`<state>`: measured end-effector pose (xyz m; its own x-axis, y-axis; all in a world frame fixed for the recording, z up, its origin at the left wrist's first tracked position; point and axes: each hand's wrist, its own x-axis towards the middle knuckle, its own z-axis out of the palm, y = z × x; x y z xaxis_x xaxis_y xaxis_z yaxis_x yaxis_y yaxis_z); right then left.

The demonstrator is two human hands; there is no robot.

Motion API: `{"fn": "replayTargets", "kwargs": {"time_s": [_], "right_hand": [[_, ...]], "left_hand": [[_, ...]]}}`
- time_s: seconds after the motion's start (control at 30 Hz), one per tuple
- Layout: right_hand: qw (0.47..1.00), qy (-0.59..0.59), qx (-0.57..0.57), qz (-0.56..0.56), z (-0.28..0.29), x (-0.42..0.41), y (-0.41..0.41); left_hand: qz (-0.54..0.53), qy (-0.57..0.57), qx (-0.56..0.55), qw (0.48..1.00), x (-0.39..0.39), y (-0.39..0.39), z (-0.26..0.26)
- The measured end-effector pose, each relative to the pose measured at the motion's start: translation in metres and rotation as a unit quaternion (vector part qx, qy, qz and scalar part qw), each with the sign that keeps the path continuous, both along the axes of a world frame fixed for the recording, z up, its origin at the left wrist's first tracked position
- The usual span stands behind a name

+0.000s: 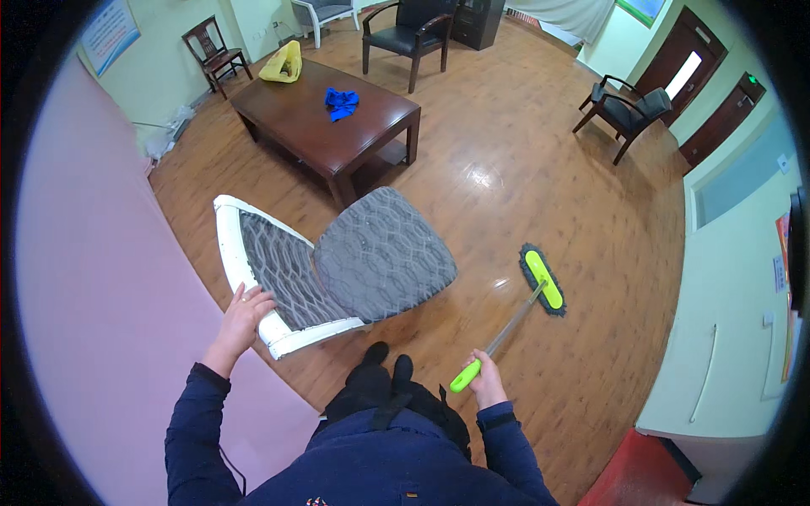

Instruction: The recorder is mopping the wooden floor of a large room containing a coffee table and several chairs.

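Note:
My right hand [486, 378] is closed on the green handle of a flat mop [543, 281], whose lime-green head with grey fringe lies on the wood-look floor. My left hand [243, 319] rests on the white top rail of a chair [385, 256] with grey patterned upholstery; its fingers reach over the rail, and whether they grip it is hard to tell. The chair's seat faces up and its backrest is towards the pink wall.
A brown wooden coffee table [304, 126] beyond the chair bears a yellow plastic bag [281, 63] and a blue cloth [342, 104]. Dark armchairs [408, 38] stand behind and at the right [633, 111]. A wooden chair [218, 54] is at the back left.

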<state>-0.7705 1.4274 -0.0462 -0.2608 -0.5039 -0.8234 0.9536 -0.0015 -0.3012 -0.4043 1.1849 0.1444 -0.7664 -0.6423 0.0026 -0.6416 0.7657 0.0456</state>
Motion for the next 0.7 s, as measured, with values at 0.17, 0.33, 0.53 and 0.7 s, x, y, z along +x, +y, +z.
{"fn": "replayTargets", "kwargs": {"time_s": [0.17,0.33,0.53,0.7], "right_hand": [[1.0,-0.009,-0.006,-0.006,-0.002,0.004,-0.006],[1.0,-0.004,0.017,0.0,-0.009,0.0,-0.006],[1.0,-0.013,0.013,0.025,-0.004,-0.003,-0.013],[0.999,-0.021,0.01,0.048,0.009,-0.032,-0.025]], "left_hand": [[0.27,0.27,0.138,0.914,0.01,0.005,-0.035],[0.449,0.512,0.278,0.677,-0.02,0.024,-0.041],[0.448,0.584,0.247,0.63,-0.024,0.028,-0.042],[0.444,0.623,0.234,0.601,-0.015,0.056,-0.048]]}}
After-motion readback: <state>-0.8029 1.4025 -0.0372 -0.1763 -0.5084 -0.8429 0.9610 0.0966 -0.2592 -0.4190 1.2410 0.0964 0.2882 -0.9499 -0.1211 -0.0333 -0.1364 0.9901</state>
